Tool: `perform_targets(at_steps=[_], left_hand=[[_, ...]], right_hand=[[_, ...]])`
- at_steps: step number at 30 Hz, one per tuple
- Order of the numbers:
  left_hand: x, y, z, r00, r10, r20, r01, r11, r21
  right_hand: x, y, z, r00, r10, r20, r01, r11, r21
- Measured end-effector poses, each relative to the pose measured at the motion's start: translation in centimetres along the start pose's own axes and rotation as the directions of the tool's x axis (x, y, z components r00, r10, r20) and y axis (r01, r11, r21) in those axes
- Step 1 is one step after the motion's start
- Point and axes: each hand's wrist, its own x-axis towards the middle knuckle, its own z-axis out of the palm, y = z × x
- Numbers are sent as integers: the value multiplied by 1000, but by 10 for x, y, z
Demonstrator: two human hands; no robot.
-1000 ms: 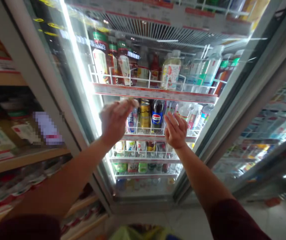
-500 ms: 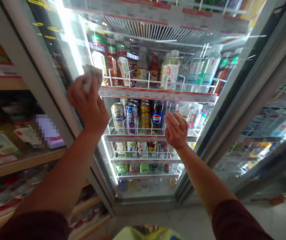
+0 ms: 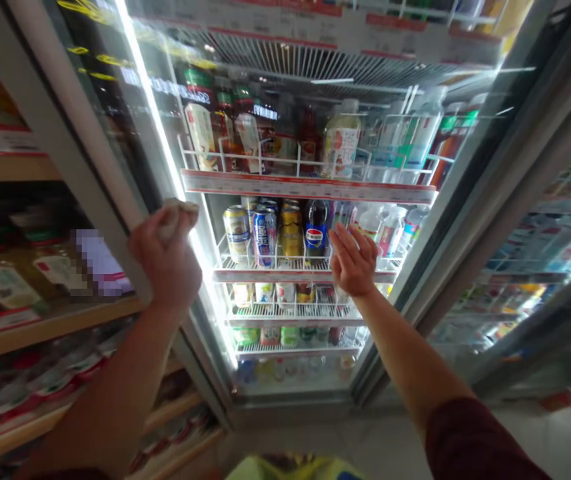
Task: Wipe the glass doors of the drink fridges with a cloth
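The left hand (image 3: pixel 165 257) had its fingers pinching a crumpled pale cloth (image 3: pixel 179 217) at the left, by the light strip (image 3: pixel 152 103). The right hand (image 3: pixel 354 263), fingers slightly spread, was at the glass door (image 3: pixel 265 110) — touching or not, unclear. The work seemed under way — how much was done or left, the glass did not show.
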Motion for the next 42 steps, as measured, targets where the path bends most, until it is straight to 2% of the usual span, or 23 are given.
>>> perform_targets(at_steps=[1,2,5,7,9,10,11,15,17,18,21,24,26,27,29,30,32,33,35,37,39,40,42], left_hand=[[-4,6,1,999,-30,-40,31,999,35],[-16,16,2,1000,-20,-12,20,999,46],[-78,53,-1,981,127,146,-135,990,41],[-113,72,-4,902,329,278,-321,944,-78],[-119,77,-6,826,449,341,-417,893,-167],[-109,74,-5,822,458,338,-424,889,-173],[-93,69,-4,846,431,315,-404,902,-150],[-10,42,5,973,204,110,-203,979,-20],[6,42,7,992,117,46,-117,993,-4],[2,46,8,995,97,31,-97,995,-6],[-39,73,8,984,156,89,-152,987,-41],[-71,97,8,898,349,267,-312,935,-172],[-56,100,9,848,424,317,-370,903,-218],[-38,97,10,856,422,300,-375,904,-204],[10,87,12,913,354,203,-333,934,-131],[34,82,13,952,286,110,-280,958,-67],[68,75,15,987,163,1,-163,987,5],[74,74,16,992,122,-34,-121,992,21],[66,80,20,994,106,-34,-105,994,13],[44,91,24,983,182,33,-182,983,-20],[30,99,27,942,308,133,-302,951,-66],[33,100,28,917,362,169,-352,932,-85],[60,94,28,899,401,176,-392,916,-87]], right_hand=[[0,0,0,1000,-1,1,1,1000,-9],[-1,0,1,1000,-3,6,3,1000,-20],[-3,1,1,999,11,33,-10,999,-43],[-3,1,1,999,17,50,-15,999,-39],[-1,1,0,999,11,36,-10,1000,-25],[0,1,-1,1000,2,24,-2,1000,-16],[1,1,-1,1000,-3,11,4,1000,-10],[4,0,-2,1000,-6,-16,6,1000,2],[3,0,-1,1000,-7,-15,7,1000,1],[2,0,-1,1000,-8,-14,8,1000,-3],[1,0,-1,1000,-1,20,1,1000,-29],[2,-1,-1,999,32,10,-32,999,-42],[3,-2,0,995,80,-53,-82,995,-54],[4,-2,0,992,100,-80,-105,993,-61],[4,-3,1,988,116,-100,-123,990,-69],[4,-3,1,988,113,-102,-121,990,-69],[4,-2,2,990,107,-95,-114,991,-73],[3,-2,2,990,107,-94,-115,990,-78],[1,-1,3,989,112,-92,-119,990,-80],[0,-1,4,988,117,-96,-124,990,-68],[-1,-1,5,987,120,-105,-126,990,-59],[-1,-1,5,987,121,-106,-128,990,-59],[-2,-1,5,987,129,-94,-136,988,-76]])
